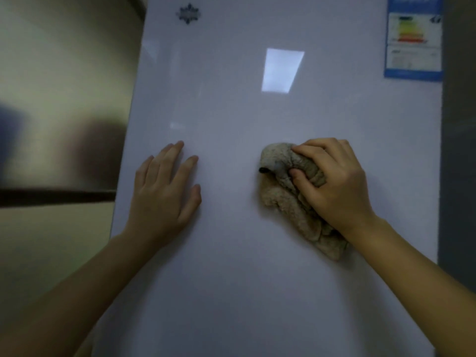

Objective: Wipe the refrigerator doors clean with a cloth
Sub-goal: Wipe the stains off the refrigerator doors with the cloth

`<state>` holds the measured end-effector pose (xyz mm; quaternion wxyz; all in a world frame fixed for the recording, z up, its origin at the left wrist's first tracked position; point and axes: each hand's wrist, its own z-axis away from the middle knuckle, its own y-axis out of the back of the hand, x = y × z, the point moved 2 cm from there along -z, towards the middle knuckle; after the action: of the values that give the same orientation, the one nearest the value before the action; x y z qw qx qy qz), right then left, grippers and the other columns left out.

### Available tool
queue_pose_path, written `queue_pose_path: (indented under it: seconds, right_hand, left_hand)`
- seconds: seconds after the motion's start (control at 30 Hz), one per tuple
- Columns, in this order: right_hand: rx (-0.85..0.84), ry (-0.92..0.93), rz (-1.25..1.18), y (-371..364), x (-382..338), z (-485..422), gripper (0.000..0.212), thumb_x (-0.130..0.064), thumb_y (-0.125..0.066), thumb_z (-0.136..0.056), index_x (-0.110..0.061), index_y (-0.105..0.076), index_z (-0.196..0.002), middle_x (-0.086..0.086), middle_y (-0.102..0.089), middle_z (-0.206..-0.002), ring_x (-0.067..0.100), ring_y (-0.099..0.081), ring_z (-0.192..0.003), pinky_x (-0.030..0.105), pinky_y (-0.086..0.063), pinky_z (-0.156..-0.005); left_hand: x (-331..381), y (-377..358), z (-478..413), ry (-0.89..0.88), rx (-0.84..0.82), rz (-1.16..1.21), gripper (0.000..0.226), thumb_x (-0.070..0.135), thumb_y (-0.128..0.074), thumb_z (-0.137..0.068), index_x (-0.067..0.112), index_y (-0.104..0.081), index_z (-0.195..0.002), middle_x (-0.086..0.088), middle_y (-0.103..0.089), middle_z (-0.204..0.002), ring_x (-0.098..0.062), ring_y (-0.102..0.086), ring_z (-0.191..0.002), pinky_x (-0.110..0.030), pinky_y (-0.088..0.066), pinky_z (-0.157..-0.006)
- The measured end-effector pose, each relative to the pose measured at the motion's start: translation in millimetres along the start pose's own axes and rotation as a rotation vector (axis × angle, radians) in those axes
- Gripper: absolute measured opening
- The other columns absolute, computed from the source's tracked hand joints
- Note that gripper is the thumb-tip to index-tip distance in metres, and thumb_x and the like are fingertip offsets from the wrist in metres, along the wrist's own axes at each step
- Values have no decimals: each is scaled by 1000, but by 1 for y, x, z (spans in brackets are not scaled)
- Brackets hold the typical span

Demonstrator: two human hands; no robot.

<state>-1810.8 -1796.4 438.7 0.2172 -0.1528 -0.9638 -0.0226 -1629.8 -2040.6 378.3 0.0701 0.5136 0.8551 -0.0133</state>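
1. The glossy white refrigerator door (231, 112) fills the view
2. The right hand (334, 184) grips a bunched beige terry cloth (283, 199), fingers curled into it, holding it against the door's right half
3. The left hand (164, 191) lies flat on the door, fingers straight, well apart from the cloth
4. A blue-bordered energy label (413, 37) sits at the door's upper right corner
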Motion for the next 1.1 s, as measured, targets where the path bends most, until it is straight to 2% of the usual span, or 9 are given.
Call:
queue_pose_path:
  seconds: [0.2,0.3,0.43,0.53,0.63,0.8,0.97,1.1]
  right_hand:
    - [-78,37,-17,-1,53,-121,31,-24,-72,-94,-9,-71,-120,10,-66,-116,28,-58,-105,35,-50,-90]
    - [-104,13,-33,-3,73,-167,33,-26,-72,-93,-10,-69,-122,12,-62,-122,27,-53,-111,32,-45,-94]
    - [-77,9,-78,-10,83,-195,30,-23,-75,-89,-10,-63,-113,11,-58,-116,25,-50,-107,30,-34,-91]
    - [-33,28,-81,-16,78,-197,15,-15,-78,-88,-10,-70,-100,8,-63,-108,23,-52,-103,31,-35,-86]
    - [28,37,-31,-19,73,-190,10,-17,-76,-93,-9,-76,-100,8,-71,-108,27,-57,-104,38,-44,-84]
    - [5,50,42,-19,69,-181,25,-24,-70,-97,-7,-75,-115,11,-71,-122,33,-60,-112,46,-49,-87]
    - [-182,72,55,-18,65,-163,63,-46,-73,-87,-7,-63,-135,15,-60,-138,35,-54,-125,43,-42,-102]
    - [-183,62,46,-25,56,-165,57,-37,-78,-84,-8,-65,-131,15,-61,-136,35,-56,-123,44,-44,-100]
  left_hand:
    - [-6,1,-127,35,-23,13,55,39,-41,-97,7,-51,-141,-21,-40,-155,-38,-38,-143,-53,-28,-116]
    - [-8,5,-178,76,-23,16,56,39,-42,-96,7,-49,-142,-21,-39,-155,-38,-36,-143,-53,-30,-115]
    - [-11,11,-211,114,-21,63,58,39,-42,-96,8,-46,-144,-20,-36,-157,-36,-33,-145,-51,-26,-117]
    - [-17,13,-218,98,-15,72,57,38,-43,-96,7,-46,-143,-20,-37,-156,-36,-35,-145,-53,-29,-116]
    - [-24,14,-208,51,3,74,52,35,-46,-96,6,-52,-139,-21,-40,-155,-37,-39,-143,-53,-33,-114]
    - [-36,14,-182,1,-34,89,51,33,-46,-96,4,-55,-136,-21,-42,-154,-38,-41,-141,-51,-33,-113]
    - [-54,17,-162,6,-24,91,50,32,-47,-96,3,-57,-135,-22,-43,-153,-39,-41,-141,-51,-35,-112]
    - [-67,16,-144,12,-56,72,51,34,-46,-96,4,-57,-136,-22,-41,-155,-38,-39,-142,-49,-33,-114]
